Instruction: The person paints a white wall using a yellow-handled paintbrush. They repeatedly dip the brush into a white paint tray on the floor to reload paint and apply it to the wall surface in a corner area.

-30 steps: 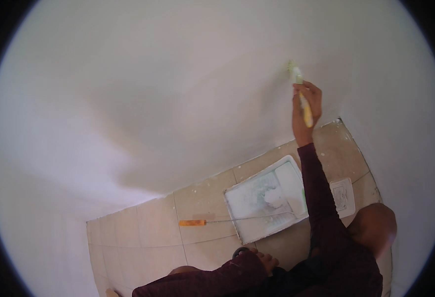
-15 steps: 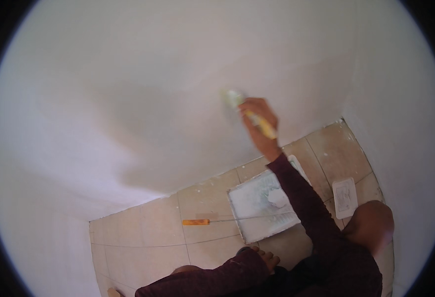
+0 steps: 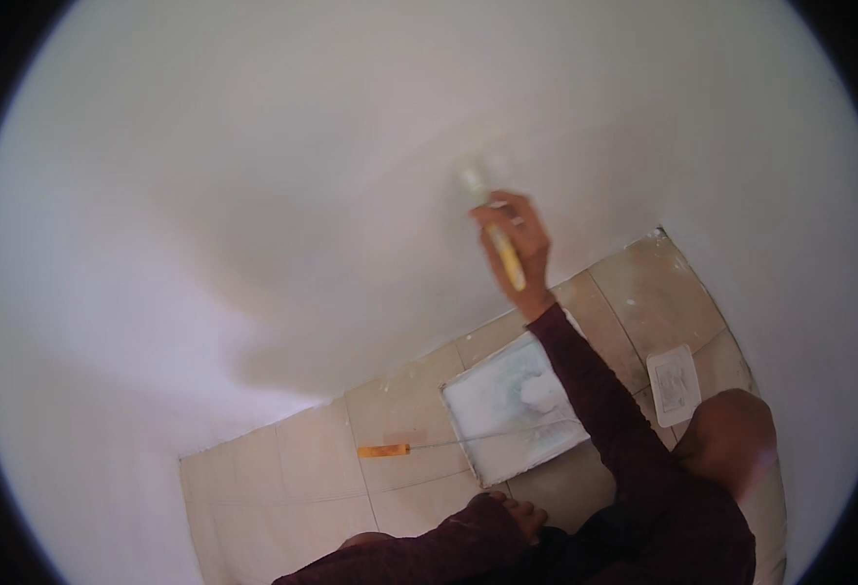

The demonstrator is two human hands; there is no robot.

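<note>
My right hand [image 3: 515, 239] is closed round a paintbrush [image 3: 507, 255] with a yellow handle. Its pale bristles, blurred by motion, are at the white wall [image 3: 282, 185], pointing up and a little left. Low in the picture, my left hand [image 3: 520, 512] rests near my lap, holding nothing that I can see, its fingers loosely apart. Between my right forearm and the wall's foot lies a paint tray [image 3: 487, 405] with white paint in it. Across the tray runs the thin metal rod of a tool with an orange handle [image 3: 383, 450]; its far end is hidden behind my sleeve.
A white rectangular lid or flat container [image 3: 674, 386] lies on the tiled floor [image 3: 292, 468], right of my forearm. My bare knee [image 3: 728, 441] is close beside it. Another wall [image 3: 809, 292] rises at the right and meets the painted one in a corner.
The paintbrush has swung slightly to the right along the wall, its handle now more upright. My left hand stays in place. The view has shifted slightly.
</note>
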